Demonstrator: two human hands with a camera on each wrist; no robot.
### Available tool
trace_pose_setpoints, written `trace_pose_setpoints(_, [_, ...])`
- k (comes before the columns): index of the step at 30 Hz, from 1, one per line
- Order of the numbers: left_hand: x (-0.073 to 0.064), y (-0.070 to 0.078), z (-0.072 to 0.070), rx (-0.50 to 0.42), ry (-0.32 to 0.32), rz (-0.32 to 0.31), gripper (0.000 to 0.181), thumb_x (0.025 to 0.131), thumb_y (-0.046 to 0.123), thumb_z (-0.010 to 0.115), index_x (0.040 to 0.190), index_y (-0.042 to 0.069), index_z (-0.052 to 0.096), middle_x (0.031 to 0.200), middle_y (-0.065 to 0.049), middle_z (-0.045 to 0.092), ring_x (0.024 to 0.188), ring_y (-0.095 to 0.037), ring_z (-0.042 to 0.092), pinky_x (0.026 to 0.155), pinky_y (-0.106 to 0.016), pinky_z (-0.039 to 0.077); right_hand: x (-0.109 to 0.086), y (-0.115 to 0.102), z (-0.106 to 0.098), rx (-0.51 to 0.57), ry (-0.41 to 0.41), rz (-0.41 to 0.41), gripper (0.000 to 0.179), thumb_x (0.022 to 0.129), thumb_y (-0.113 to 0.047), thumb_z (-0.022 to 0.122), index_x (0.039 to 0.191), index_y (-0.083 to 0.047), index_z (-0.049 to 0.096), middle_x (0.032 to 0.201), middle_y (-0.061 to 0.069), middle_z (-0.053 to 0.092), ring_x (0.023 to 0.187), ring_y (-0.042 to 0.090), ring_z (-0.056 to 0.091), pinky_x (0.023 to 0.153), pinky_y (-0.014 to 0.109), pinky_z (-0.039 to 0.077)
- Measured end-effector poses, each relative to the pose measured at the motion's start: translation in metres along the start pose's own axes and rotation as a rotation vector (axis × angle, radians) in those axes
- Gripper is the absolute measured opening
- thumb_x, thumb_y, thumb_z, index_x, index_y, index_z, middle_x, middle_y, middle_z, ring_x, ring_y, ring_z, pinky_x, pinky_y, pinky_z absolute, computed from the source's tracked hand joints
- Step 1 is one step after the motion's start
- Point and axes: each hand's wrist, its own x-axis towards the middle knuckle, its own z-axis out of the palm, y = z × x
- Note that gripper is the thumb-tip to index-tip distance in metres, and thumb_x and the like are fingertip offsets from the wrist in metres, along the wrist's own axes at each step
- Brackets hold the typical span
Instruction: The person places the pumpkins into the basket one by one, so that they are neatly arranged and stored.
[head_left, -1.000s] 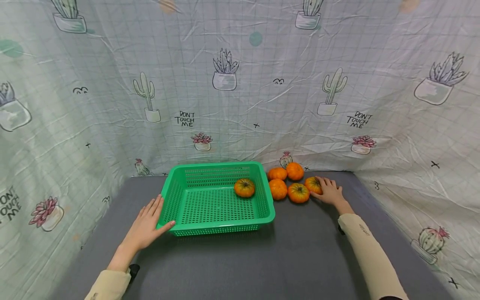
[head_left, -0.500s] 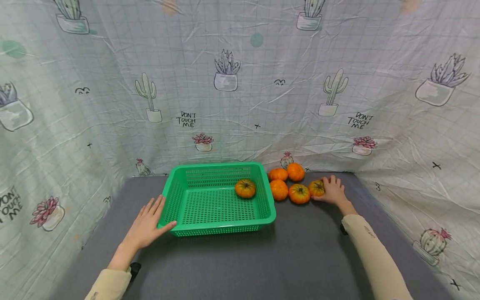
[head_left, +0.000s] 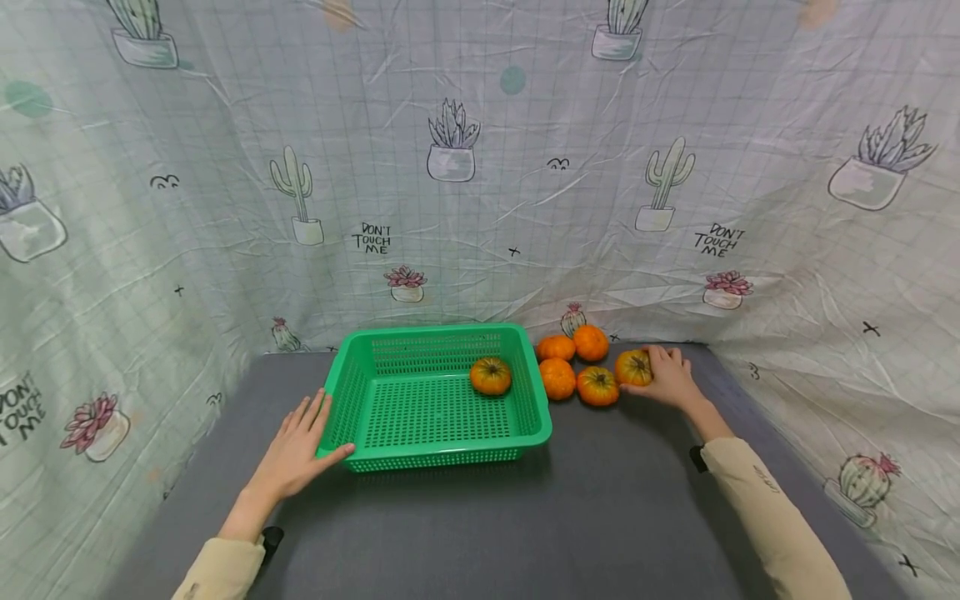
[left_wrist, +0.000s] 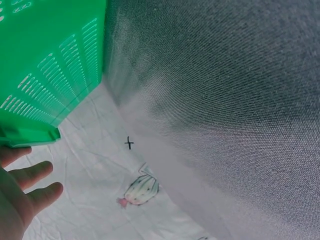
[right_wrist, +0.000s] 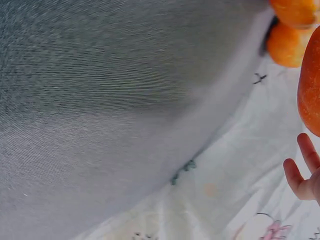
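My right hand [head_left: 670, 379] holds a small ribbed pumpkin [head_left: 633, 367], orange with green streaks round its stem, with the fingers on its right side and the thumb at the front. In the right wrist view the pumpkin [right_wrist: 311, 85] is cut off by the frame's edge, and two fingers [right_wrist: 295, 176] show below it. My left hand [head_left: 296, 450] rests with straight, spread fingers at the left front corner of a green plastic basket [head_left: 442, 452]. The left wrist view has the fingers [left_wrist: 42, 197] by the basket rim. Inside the basket sits another small pumpkin [head_left: 491, 377], towards the right.
Between the basket and my right hand lie a streaked small pumpkin [head_left: 597, 387] and several plain orange fruits [head_left: 557, 379], close together. The grey table [head_left: 480, 533] ends at a hanging patterned cloth [head_left: 510, 200] behind and on both sides.
The right hand has moved slightly right, its fingers shifting from the top of the pumpkin to its right side. The pumpkin has shifted a little right with it. The left hand and basket stay put.
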Motion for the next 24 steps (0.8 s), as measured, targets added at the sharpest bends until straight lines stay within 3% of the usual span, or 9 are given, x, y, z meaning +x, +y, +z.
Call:
trace_pose_setpoints(9, [-0.001,0.001,-0.002,-0.015,-0.017,-0.018,0.092,0.081,0.055,0.052,0.143,-0.001,0.013,0.148,-0.022,0.013,0.135,-0.042,0.012,0.104,-0.060,0.014,-0.005,-0.032,-0.013,0.010,0.039,-0.075,0.081,0.071,-0.052,0.066,0.129,-0.002,0.040,0.125,0.022,0.043,0.101,0.039,0.034,0.077,0.051,0.028])
trace_pose_setpoints(16, [-0.003,0.002,-0.003,-0.010,0.006,-0.011,0.091,0.081,0.055,0.053,0.142,-0.002,0.015,0.147,-0.022,0.015,0.134,-0.042,0.014,0.104,-0.059,0.016,-0.003,-0.062,-0.015,0.023,0.090,-0.170,0.079,0.068,-0.051,0.070,0.124,-0.002,0.044,0.118,0.020,0.046,0.107,0.038,0.034,0.083,0.054,0.029])
trace_pose_setpoints(24, [0.000,0.001,-0.001,-0.012,0.011,-0.001,0.091,0.081,0.055,0.052,0.142,-0.002,0.015,0.147,-0.023,0.016,0.134,-0.042,0.014,0.103,-0.060,0.018,-0.001,-0.093,-0.010,0.012,0.086,-0.298,0.078,0.065,-0.052,0.071,0.122,-0.005,0.046,0.116,0.017,0.046,0.101,0.034,0.037,0.077,0.047,0.031])
